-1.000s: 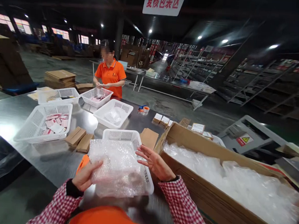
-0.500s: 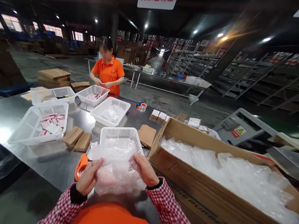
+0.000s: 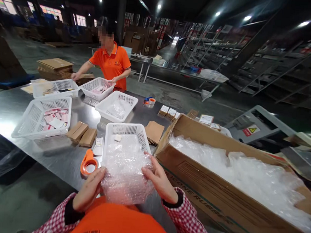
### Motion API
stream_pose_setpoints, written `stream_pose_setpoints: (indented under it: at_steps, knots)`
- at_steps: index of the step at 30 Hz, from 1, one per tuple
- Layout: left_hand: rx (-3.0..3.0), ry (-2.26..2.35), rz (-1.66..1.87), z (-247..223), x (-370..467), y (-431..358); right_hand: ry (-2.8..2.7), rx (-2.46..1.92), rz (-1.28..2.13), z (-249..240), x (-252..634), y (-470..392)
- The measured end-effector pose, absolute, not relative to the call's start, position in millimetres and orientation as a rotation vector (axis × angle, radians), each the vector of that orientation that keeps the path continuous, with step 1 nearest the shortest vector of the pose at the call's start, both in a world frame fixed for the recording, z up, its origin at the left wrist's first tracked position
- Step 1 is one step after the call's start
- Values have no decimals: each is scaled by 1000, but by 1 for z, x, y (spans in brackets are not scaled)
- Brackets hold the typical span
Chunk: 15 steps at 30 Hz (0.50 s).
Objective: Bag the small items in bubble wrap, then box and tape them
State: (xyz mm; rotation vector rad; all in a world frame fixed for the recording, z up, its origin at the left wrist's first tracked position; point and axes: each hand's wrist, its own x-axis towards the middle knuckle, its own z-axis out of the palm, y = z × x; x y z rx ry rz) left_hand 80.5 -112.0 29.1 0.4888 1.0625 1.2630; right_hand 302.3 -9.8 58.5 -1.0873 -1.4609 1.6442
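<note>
A clear piece of bubble wrap (image 3: pixel 126 182) is stretched between my hands in front of my orange top. Its left edge is held by my left hand (image 3: pixel 90 187), fingers together and partly hidden. On the right edge, my right hand (image 3: pixel 159 177) pinches it between thumb and fingers. Just beyond, a white perforated basket (image 3: pixel 126 129) holds more clear wrap and a small white piece (image 3: pixel 118 138). Near my left hand, an orange tape dispenser (image 3: pixel 88 163) lies on the metal table, with a printed paper slip (image 3: pixel 98 147) behind it.
A large cardboard box (image 3: pixel 193 183) full of clear wrap stands at right. Small brown boxes (image 3: pixel 81 132), flat brown cartons (image 3: pixel 154 131) and white baskets (image 3: pixel 24 119) are on the table. Across it, a co-worker in orange (image 3: pixel 112 63) touches a basket.
The bubble wrap has come lower and toward me, uncovering the basket, small white piece and tape dispenser. The co-worker's hands have separated, one reaching toward the cartons at left.
</note>
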Motion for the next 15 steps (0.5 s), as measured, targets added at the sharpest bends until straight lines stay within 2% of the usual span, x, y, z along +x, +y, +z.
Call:
stream_pose_setpoints:
  at_steps: [5, 9, 12, 15]
  knots:
    - [449, 635, 1071, 25, 103, -109, -1587, -1013, 1594, 87, 287, -4]
    - [387, 583, 936, 21, 111, -95, -1424, -847, 1745, 120, 266, 15]
    - [327, 667, 1045, 25, 101, -80, -1267, -615, 1919, 131, 264, 30]
    - [295, 688, 1304, 36, 89, -63, -1311, -505, 1929, 121, 263, 30]
